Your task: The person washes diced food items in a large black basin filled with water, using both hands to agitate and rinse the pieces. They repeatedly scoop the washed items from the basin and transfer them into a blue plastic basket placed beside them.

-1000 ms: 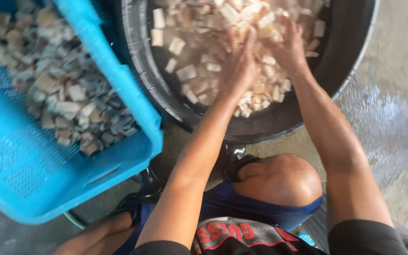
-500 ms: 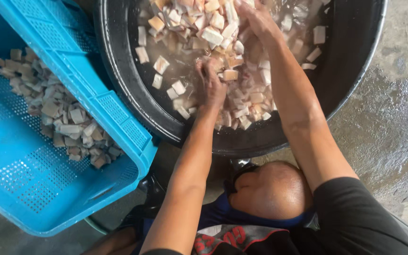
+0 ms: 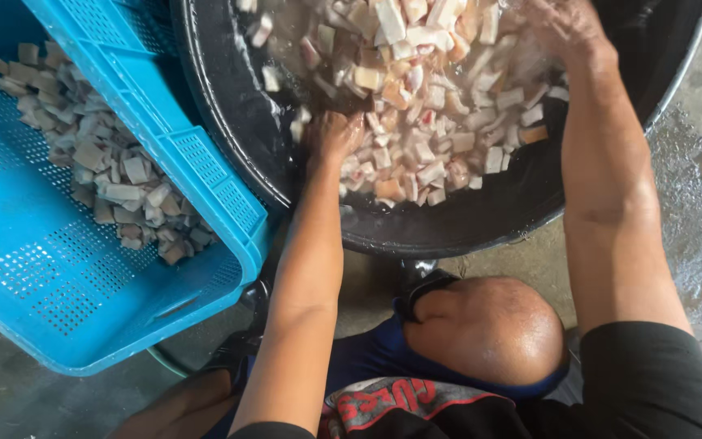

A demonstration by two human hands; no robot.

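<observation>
A big black round tub (image 3: 229, 130) holds water and many pale, pinkish cut chunks (image 3: 424, 89). My left hand (image 3: 331, 134) is dipped among the chunks near the tub's left side, fingers curled under them; whether it grips any is hidden. My right hand (image 3: 558, 28) is deeper in at the top right, blurred, spread over the chunks. A blue perforated plastic crate (image 3: 205, 175) leans against the tub on the left, with a heap of greyish cut chunks (image 3: 107, 158) inside.
I squat over the tub; my bare knee (image 3: 485, 329) sits just below its rim. Wet concrete floor (image 3: 700, 203) surrounds the tub on the right. A green hose loop (image 3: 164, 366) shows under the crate's corner.
Both hands have swept through the chunks: the left moved toward the tub's left side, the right toward the upper right. The view has shifted closer to the tub.
</observation>
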